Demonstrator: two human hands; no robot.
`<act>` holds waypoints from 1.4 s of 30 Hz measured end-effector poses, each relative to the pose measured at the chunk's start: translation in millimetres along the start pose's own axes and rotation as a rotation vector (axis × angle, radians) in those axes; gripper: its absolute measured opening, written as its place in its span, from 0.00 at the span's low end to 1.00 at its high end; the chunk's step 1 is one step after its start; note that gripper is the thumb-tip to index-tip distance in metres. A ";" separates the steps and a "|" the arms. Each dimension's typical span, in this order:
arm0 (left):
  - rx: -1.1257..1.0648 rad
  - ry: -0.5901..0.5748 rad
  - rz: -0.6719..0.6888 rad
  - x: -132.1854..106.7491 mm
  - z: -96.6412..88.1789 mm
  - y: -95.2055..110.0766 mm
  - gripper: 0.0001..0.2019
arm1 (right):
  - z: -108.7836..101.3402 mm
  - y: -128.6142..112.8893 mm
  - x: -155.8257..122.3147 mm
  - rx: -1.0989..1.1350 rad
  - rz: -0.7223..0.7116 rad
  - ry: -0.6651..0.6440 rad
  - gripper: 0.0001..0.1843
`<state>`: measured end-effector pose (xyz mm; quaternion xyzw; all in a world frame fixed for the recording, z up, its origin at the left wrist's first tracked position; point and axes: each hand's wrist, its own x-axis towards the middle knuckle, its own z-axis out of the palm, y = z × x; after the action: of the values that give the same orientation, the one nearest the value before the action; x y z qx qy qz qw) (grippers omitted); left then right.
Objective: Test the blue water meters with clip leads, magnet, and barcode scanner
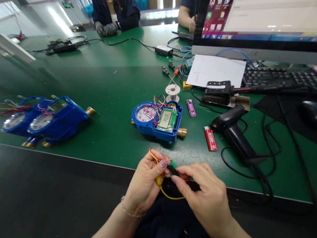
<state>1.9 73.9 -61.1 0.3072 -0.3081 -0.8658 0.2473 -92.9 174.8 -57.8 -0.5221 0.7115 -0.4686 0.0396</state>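
Just in front of the table edge my hands meet over some thin wires. My left hand point(149, 177) is closed, thumb against fingers, on thin red and yellow wires point(154, 156). Below its fingers hangs a yellow sleeved end point(159, 181) with a yellow lead. Between both hands is a small black-and-green piece point(173, 169), which looks like a clip or connector; my right hand point(204, 189) pinches its near end. Its exact kind is partly hidden by fingers. Beyond lies an opened blue water meter point(158, 119) with a lit-up circuit board display and loose coloured wires.
Two more blue meters point(45, 118) lie at left. A solder spool point(173, 92), purple lighter-sized pack point(191, 108), red pack point(210, 138) and barcode scanner point(236, 136) surround the right side. Behind are a monitor point(264, 51), keyboard point(286, 78) and a gloved person point(115, 9).
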 end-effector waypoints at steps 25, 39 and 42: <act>0.156 0.022 0.153 -3.2 5.5 -5.5 0.06 | -1.0 12.6 5.6 0.518 0.549 -0.247 0.07; 0.265 -0.008 0.357 0.2 0.7 -12.7 0.05 | 7.3 19.2 3.0 0.901 0.735 -0.301 0.18; 0.279 -0.008 0.368 0.1 0.1 -13.5 0.05 | 7.2 17.9 3.5 0.883 0.721 -0.304 0.16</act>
<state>-1.5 83.1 -70.3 0.2734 -0.4765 -0.7565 0.3549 -103.2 167.8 -73.0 -0.2426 0.5679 -0.5974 0.5116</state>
